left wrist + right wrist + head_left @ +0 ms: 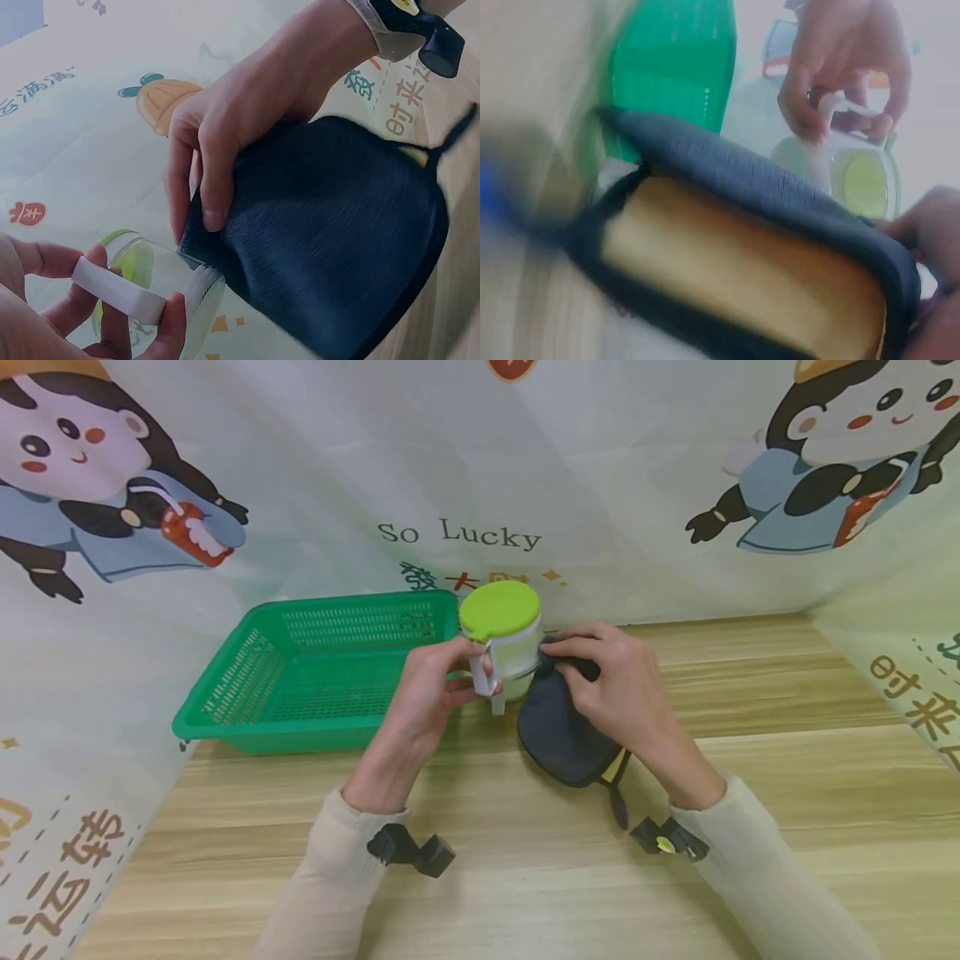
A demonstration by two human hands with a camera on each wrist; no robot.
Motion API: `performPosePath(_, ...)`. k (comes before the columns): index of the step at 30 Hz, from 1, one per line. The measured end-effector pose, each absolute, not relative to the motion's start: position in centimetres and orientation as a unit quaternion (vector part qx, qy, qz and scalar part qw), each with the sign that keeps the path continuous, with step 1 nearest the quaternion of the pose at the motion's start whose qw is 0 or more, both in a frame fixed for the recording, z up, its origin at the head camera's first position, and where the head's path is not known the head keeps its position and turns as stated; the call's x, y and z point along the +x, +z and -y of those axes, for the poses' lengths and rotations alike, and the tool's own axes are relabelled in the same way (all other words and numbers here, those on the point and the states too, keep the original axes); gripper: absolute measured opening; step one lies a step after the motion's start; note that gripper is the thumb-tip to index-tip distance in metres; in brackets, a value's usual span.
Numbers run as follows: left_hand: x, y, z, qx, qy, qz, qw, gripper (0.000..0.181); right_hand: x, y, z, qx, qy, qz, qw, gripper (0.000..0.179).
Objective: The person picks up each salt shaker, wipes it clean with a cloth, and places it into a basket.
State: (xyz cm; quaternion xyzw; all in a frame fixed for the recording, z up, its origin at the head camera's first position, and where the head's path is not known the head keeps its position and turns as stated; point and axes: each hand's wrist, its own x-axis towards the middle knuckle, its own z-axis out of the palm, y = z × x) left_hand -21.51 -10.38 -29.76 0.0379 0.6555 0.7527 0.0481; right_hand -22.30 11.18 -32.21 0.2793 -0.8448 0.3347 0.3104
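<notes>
Head: right of green basket [277, 732] — clear jar [519, 652], lime lid [501, 607] up, left hand [438, 685] curled round handle [482, 673]; dark cloth piece [558, 727], right hand [618, 672] pinching top, long axis slanting, cord [618, 803] away from basket. Left wrist: cloth navy, fine-textured. Right wrist: tan panel [742, 266] — blurred.

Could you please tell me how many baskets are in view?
1: the green basket, on the wooden surface, left of the green-lidded container. The right wrist view shows the same one, partly behind the dark cloth item.
</notes>
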Motion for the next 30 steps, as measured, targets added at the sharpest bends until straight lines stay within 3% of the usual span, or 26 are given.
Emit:
performPosePath(10,-21.33,-29.71,10.25,0.044,0.751,-0.656,0.050,0.023,-21.74,-31.72,-11.15,0.197,0.368,0.861,0.289,0.020)
performPosePath(24,-21.23,-29.56,10.19,0.055,0.734,-0.674,0.061,0.025,-22.35,-31.60,-11.48,0.231,0.388,0.805,0.385,0.019)
performPosePath(30,-21.05,-29.48,10.13,0.054,0.735,-0.674,0.060,0.025,-22.52,-31.70,-11.83,0.214,0.338,0.854,0.333,0.017)
